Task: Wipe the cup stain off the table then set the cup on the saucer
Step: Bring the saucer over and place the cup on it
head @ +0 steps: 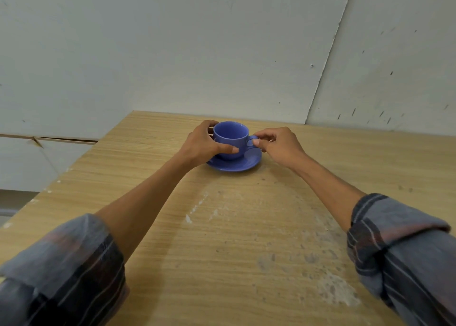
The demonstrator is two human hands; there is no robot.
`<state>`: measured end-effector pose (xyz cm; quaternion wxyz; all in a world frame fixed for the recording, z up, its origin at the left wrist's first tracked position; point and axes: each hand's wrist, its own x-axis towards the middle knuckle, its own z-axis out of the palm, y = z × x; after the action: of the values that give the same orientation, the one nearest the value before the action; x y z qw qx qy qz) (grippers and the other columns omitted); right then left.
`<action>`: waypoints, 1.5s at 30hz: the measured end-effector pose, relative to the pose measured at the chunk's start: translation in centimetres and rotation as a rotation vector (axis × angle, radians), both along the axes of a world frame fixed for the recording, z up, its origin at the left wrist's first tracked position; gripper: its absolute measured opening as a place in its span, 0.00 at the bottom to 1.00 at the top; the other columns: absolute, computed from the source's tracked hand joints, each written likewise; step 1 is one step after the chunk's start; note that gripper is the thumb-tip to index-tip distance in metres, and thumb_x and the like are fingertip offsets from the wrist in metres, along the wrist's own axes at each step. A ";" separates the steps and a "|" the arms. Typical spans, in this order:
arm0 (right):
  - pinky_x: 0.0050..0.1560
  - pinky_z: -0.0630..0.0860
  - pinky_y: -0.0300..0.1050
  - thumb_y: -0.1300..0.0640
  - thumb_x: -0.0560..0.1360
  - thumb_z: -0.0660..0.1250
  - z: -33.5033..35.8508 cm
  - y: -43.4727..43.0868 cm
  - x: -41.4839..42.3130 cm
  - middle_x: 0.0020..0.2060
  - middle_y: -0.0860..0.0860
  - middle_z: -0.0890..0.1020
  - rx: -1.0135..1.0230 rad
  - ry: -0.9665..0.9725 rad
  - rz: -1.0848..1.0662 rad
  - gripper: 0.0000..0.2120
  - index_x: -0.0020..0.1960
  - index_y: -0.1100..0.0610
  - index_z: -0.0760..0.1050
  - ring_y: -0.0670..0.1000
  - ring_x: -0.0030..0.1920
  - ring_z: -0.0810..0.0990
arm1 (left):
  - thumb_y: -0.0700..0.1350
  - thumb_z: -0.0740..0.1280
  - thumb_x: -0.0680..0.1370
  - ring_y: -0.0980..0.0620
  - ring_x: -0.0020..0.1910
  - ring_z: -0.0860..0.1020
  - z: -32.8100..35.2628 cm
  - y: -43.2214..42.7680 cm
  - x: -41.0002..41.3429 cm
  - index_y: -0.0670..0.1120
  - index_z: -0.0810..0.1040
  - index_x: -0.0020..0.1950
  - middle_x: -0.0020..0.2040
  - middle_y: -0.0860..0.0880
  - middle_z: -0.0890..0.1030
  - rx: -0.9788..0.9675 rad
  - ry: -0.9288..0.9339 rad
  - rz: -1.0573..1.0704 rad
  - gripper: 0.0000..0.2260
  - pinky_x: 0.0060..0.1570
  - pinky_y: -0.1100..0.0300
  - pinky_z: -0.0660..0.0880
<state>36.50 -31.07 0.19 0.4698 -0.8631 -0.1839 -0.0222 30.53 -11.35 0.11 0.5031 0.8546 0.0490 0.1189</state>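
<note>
One glossy blue ceramic cup (pixel 230 138) sat upright on one matching round blue saucer (pixel 235 164) on the wooden table (pixel 246 239). Left hand (pixel 204 144) wrapped the cup's body; right hand (pixel 278 145) pinched its handle.

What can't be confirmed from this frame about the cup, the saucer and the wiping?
Head view only:
- Left part of the saucer: hidden by the left hand.
- Cup foot: whether it rests fully on the saucer is hidden by the cup's own body and the left thumb.
- Cup handle: mostly covered by the right hand.
- Cup stain: indistinguishable among pale marks on the table.
- Wiping cloth: none in frame.
</note>
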 end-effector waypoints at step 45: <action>0.33 0.82 0.37 0.70 0.73 0.67 -2.3 0.0 -1.2 0.39 0.57 0.81 0.572 0.555 -0.167 0.10 0.55 0.68 0.76 0.51 0.33 0.81 | 0.33 0.65 0.77 0.49 0.42 0.83 -1.9 2.7 -2.2 0.36 0.72 0.65 0.52 0.39 0.81 -0.541 0.197 0.151 0.16 0.39 0.63 0.82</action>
<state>35.33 -31.06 -2.07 0.7192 -0.6830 0.0342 0.1231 28.34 -8.66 -1.74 0.6949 0.6910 0.1912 0.0552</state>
